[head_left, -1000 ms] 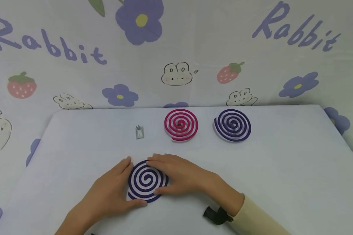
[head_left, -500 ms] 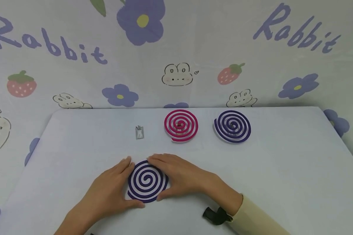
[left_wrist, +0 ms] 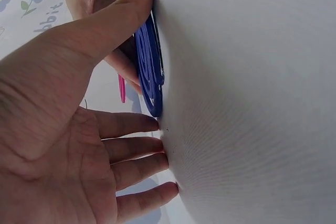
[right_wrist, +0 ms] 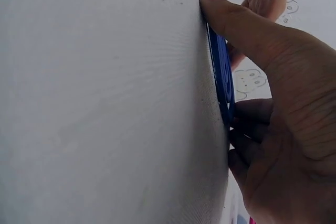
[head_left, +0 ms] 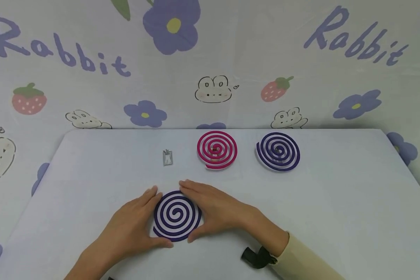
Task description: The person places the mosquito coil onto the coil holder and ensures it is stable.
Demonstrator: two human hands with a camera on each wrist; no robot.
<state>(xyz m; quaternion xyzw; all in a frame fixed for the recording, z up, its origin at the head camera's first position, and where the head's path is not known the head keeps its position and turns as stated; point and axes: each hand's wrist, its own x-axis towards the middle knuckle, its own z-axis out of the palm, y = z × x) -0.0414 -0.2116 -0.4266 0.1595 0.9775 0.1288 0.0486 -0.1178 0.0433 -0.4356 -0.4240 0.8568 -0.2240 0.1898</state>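
Observation:
A dark blue mosquito coil lies flat on the white table in the head view, between both hands. At its left edge rests my left hand, thumb at the near side and fingers fairly straight at the far left. My right hand borders the right edge, thumb near the front rim, fingertips at the back rim. In the left wrist view the coil appears edge-on by the thumb, the fingertips touching the tabletop. The right wrist view also shows the coil edge-on, beside the thumb and fingers.
Toward the back of the table, a pink coil and another dark blue coil sit raised on small metal stands. Left of them lies a small metal stand. Behind hangs a printed cloth.
My right thumb has slid off the coil's top toward its front rim, and the right fingers have shifted slightly outward. My left hand has barely moved. The view has shifted slightly.

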